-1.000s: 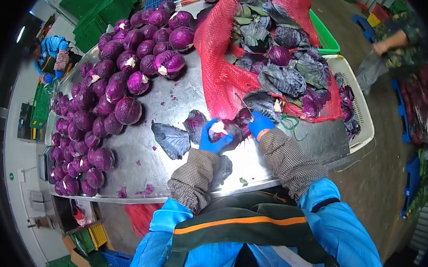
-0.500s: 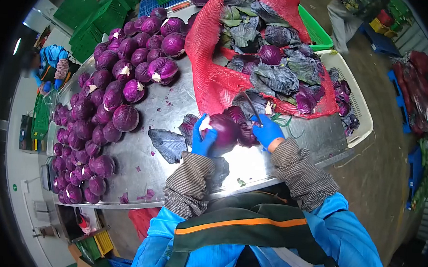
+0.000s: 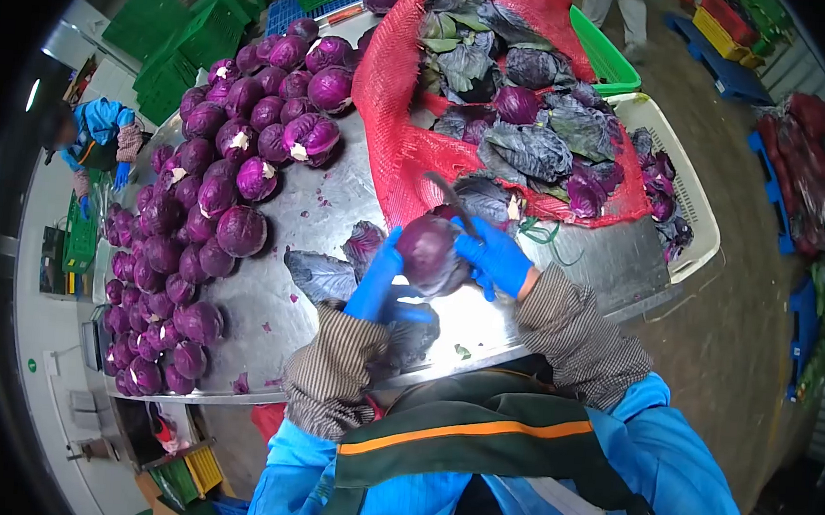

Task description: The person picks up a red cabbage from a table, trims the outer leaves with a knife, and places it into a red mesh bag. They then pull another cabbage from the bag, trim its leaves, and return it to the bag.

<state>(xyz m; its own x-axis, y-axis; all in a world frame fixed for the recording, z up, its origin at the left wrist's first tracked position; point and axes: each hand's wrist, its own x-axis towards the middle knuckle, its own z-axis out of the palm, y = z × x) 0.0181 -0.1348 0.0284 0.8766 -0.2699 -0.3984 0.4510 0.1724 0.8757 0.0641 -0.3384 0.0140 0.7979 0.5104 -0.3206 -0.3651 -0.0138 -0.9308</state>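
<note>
Metal gleams across the table where I stand, backdrop to the red mesh sack lying open on top. Left of the sack, as I face it, spreads a heap of purple cabbages, several showing pale stem ends. Right of the sack sits a cream crate, and inside the sack's mouth lie dark leaves.

Just in front of the sack, on my side, is the cabbage in my hands. Half a second ago its pale stem end showed beside my left fingers; now that end is turned out of sight and a smooth, dark purple side faces up. I judge that the same head is being worked from a fresh side.

My left hand curves around its left flank, holding it, though blur makes the exact spread of the fingers hard to tell. My right hand, which stood off to the cabbage's right, has come in against it, closed around a knife whose curved blade points toward the sack. By the sack's near edge trails a loop of green string.
</note>
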